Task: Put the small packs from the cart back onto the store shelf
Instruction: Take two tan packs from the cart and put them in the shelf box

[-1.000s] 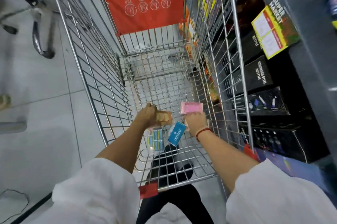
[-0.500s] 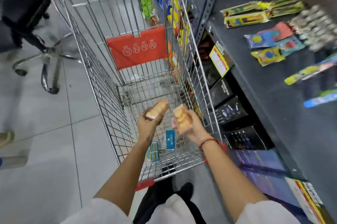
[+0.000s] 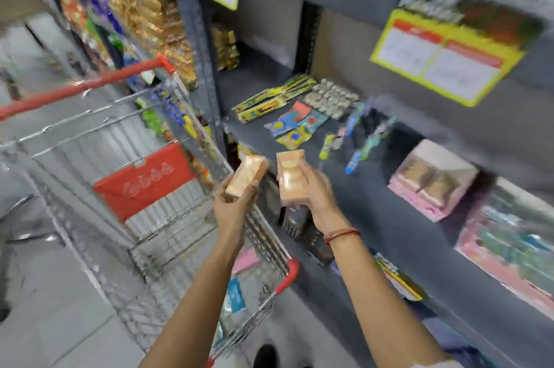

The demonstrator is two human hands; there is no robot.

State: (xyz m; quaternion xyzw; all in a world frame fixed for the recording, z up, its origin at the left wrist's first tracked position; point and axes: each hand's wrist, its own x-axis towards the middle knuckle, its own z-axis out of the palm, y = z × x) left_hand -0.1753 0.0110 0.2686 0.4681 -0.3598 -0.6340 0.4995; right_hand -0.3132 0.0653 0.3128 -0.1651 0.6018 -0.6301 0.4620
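Holding one small tan pack in each hand, a person stands between a wire cart on the left and a dark grey store shelf on the right. The left hand is closed around the lower end of the left pack, which tilts up and to the right, above the cart's right rim. The right hand is closed around the right pack, held nearly upright just past the shelf's front edge, over a bare part of the shelf board. The two packs are close together but not touching. A red thread band circles the right wrist.

On the shelf board, flat colourful packets lie toward the back, with slim toothbrush-like packs beside them and a pink box farther right. Open grey board lies between these goods and the front edge, right ahead of the right hand. Yellow price tags hang from the shelf above, leaving a tall gap over the board.

Inside the cart, a pink pack and a blue pack lie on the wire floor. The picture is blurred by motion, so printing cannot be read.
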